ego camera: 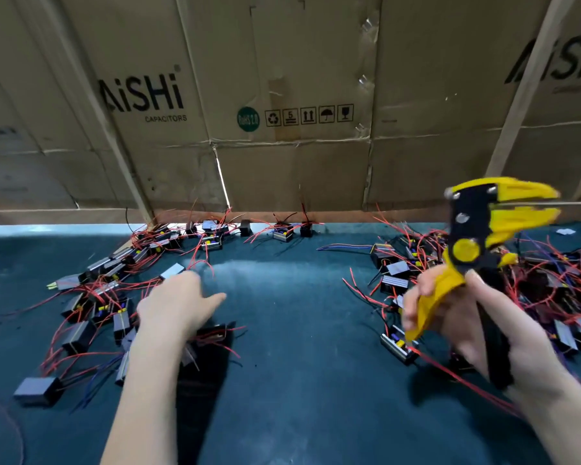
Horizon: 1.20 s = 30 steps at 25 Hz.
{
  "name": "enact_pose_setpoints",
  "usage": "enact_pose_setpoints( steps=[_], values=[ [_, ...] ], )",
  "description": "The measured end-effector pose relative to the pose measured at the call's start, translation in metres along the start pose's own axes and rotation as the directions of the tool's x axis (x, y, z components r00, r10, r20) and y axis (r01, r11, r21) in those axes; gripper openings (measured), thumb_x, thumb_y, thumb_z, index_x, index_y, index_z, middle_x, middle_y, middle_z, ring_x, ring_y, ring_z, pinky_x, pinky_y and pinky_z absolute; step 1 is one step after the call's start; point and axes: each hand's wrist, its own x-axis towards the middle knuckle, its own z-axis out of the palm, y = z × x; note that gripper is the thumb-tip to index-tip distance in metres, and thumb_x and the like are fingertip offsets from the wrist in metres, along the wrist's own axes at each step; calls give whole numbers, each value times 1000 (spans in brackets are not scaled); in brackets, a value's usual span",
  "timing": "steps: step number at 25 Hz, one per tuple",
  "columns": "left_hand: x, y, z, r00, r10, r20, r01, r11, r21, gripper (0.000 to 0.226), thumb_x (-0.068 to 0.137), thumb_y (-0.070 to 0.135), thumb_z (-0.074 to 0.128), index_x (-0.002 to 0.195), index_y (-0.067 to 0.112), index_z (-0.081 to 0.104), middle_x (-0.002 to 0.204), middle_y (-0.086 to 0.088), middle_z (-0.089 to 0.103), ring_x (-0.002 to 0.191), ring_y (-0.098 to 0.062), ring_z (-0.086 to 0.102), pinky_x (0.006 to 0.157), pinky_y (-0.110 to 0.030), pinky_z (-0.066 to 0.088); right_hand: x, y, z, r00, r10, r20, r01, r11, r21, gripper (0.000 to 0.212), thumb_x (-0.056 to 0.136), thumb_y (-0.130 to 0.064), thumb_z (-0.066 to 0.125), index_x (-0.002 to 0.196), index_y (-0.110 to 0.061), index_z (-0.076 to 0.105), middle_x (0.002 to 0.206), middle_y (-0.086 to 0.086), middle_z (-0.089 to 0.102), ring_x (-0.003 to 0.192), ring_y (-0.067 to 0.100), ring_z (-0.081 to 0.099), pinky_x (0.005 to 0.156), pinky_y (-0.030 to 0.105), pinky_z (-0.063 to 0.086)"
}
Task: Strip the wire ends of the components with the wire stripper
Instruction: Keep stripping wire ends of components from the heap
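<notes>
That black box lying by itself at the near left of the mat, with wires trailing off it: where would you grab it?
Probably by the black box's body, coming down from above and pinching its two long sides. It lies flat with its broad grey face up, and its red and blue wires trail off to the right, so gripping the body leaves those ends free for the wire stripper in the right hand.

An electronics assembly workshop. A dark green bench mat carries heaps of small black boxed components with loose red, black and blue wires, piled left and right. Flattened cardboard cartons printed "AiSHi CAPACITORS", with a RoHS sticker and shipping symbols, stand as a wall behind the bench. A hand grips a yellow-and-black wire stripper
</notes>
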Motion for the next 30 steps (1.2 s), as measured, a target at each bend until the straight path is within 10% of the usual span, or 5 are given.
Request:
enact_pose_setpoints(
  steps=[4, 7, 15, 26, 30],
  values=[
    [-13, -11, -9, 943, -163, 290, 204, 971, -120, 49, 70, 50, 80, 86, 11, 54, 62, -2, 72, 57, -22, 72, 65, -28, 55, 1, 22, 9, 929, 368, 46, -349, 910, -224, 58, 71, -67, 71, 85, -11, 67, 91, 24, 68, 85, 37, 67, 79, 45, 53],
    [-20, -1, -8, 942, -41, 333, 85, 989, -118, 55, 58, 38, 89, 94, 14, 55, 76, -3, 70, 59, -22, 72, 49, -24, 49, 5, 39, 15, 957, 223, -184, -289, 723, -628, 63, 65, -69, 71, 87, -11, 66, 90, 16, 69, 80, 25, 66, 75, 41, 49],
    [1, 30, 26, 985, 158, 63, -157, 987, -21, 31, 81, 1, 56, 109, 12, 57, 115, -12, 56, 111, -33, 55, 90, -38, 47, 29, 50, -11, 836, -212, -506, -175, 771, -612, 24, 90, -24, 66, 87, -1, 63, 89, 14, 69, 83, 18, 56, 71, 19, 42],
    [5, 39, 41, 983, 61, -173, -39, 991, 130, 27, 84, 11, 61, 111, 15, 56, 115, -10, 61, 117, -30, 50, 91, -38, 42, 7, 34, 16, 950, 276, -145, -312, 852, -421, 45, 82, -45, 69, 95, -2, 62, 92, 19, 71, 85, 29, 69, 77, 39, 56],
    [5, 40, 31, 884, 106, -455, -302, 872, -385, 18, 79, 12, 71, 95, 18, 66, 92, -3, 70, 91, -20, 62, 79, -32, 48, 0, 22, 9, 937, 346, -53, -330, 823, -462, 44, 84, -34, 62, 115, -4, 57, 98, 21, 70, 95, 35, 68, 83, 36, 55]
  ],
)
